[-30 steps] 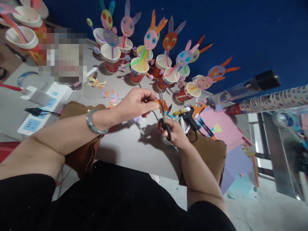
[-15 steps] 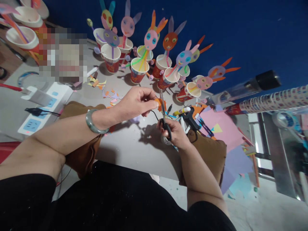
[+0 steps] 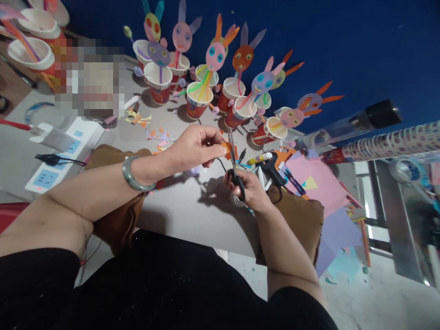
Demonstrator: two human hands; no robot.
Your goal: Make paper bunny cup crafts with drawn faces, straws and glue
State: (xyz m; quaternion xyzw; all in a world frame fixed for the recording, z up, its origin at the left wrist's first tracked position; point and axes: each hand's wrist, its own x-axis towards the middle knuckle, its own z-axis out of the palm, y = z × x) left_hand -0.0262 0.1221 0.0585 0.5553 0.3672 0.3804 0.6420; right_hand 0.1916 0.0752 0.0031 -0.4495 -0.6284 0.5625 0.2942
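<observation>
My left hand [image 3: 199, 146] pinches a small orange piece of paper [image 3: 226, 146] between thumb and fingertips, above the table. My right hand [image 3: 249, 188] is closed round the black handles of a pair of scissors [image 3: 237, 181]. The scissors' blades point away from me and lie against the right side of the orange paper. How far the blades are parted is hard to see. Below the hands, their shadow falls on the grey table [image 3: 192, 220]. A round white item on the table is partly hidden by my right hand.
Paper cups with rabbit faces, such as this one [image 3: 199, 103], line the back. Paper scraps [image 3: 160, 135] lie behind my left arm. A black glue gun [image 3: 275, 169], markers and pink paper [image 3: 316, 178] are at right, a cup stack [image 3: 385, 142] beyond. A power strip [image 3: 65, 156] lies left.
Almost nothing differs. Both hands, the scissors and the orange paper keep practically the same place.
</observation>
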